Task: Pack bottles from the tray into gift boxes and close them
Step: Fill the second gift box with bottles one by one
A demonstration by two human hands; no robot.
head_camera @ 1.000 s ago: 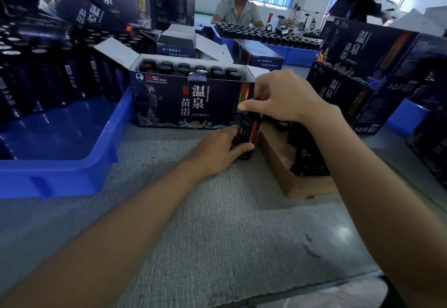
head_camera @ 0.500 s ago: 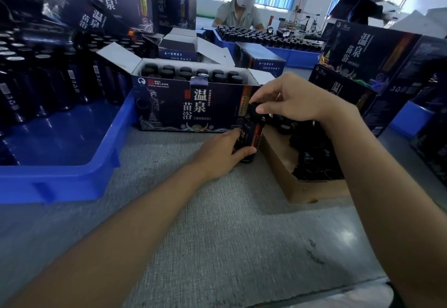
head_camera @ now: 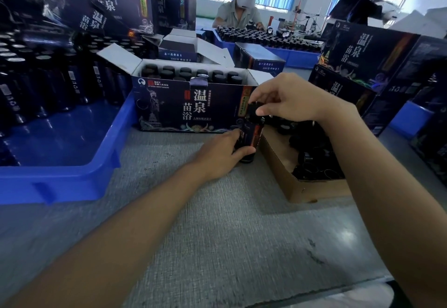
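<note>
A dark bottle (head_camera: 251,133) with an orange label stands upright on the grey table, just in front of the open gift box (head_camera: 193,111). My left hand (head_camera: 222,153) grips the bottle's body low down. My right hand (head_camera: 287,99) pinches its black cap (head_camera: 252,110) from above. The gift box is dark blue with white characters, its flaps are open and several capped bottles stand inside. The blue tray (head_camera: 72,172) at the left holds several dark bottles along its far side.
A brown cardboard box (head_camera: 297,189) of loose black caps sits right of the bottle. More dark gift boxes stand at the right (head_camera: 367,58) and back left. Another person (head_camera: 239,10) works at a far table with a tray of bottles.
My right hand has shifted on the cap, which now shows between its fingers. The left hand keeps its hold on the bottle, and the view has drifted slightly.
</note>
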